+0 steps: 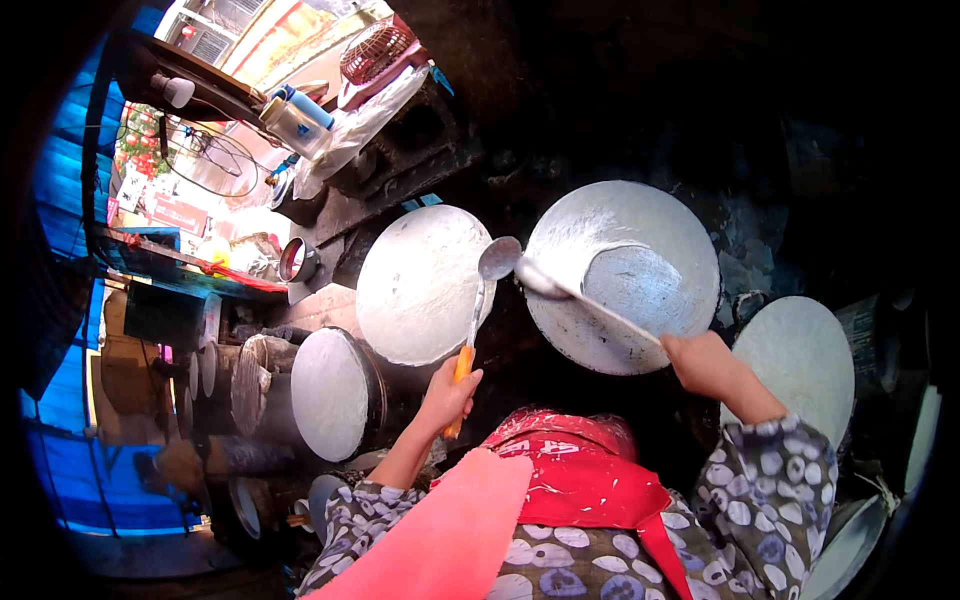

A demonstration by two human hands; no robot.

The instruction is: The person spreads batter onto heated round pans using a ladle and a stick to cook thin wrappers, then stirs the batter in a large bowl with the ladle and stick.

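My left hand [450,394] grips the orange handle of a metal ladle [499,260]. The ladle's bowl is raised between two round white surfaces. In my right hand [699,365] is a pale, long-handled tool [615,310]. Its head [541,277], blurred and coated white, is at the left inner side of a wide round pan [637,352]. A white batter-like layer [570,232] coats the pan's upper left, while greyish metal shows in the middle. To the left, beneath the ladle, lies a round pan-like disc [420,285] covered in white.
More white discs stand at left [330,394] and right [799,367]. A metal pot [298,259], clear plastic jar [295,127] and pink-red basket [375,52] are toward the upper left. Blue sheeting [67,225] borders the left. The upper right is dark.
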